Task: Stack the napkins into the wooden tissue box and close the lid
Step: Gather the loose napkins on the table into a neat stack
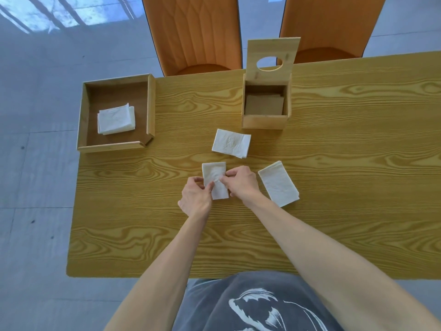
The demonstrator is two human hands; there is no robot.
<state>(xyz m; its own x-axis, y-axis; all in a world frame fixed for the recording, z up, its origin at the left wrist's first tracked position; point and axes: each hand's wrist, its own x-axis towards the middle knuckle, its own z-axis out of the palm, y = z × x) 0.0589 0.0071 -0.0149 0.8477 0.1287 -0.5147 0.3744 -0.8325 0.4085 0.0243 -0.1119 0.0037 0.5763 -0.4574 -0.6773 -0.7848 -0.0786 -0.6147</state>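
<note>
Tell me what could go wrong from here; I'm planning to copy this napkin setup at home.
1. The napkin pinched by the left hand and right hand is thin, so it may crumple or unfold when lifted.
2. The tissue box looks narrow, so a napkin could catch on its wall.
3. The upright lid could get knocked shut by a reaching arm.

Wood-grain table (334, 187) fills the middle of the frame. On it: an open wooden tray (150, 103) at upper left overhanging the table's left edge, a wooden tissue box (265, 121) at upper centre with its lid (272, 47) standing upright. Three folded white napkins lie on the bare top: one (231, 143) just below the box, one (214, 173) at centre, one (278, 183) to its right.
</note>
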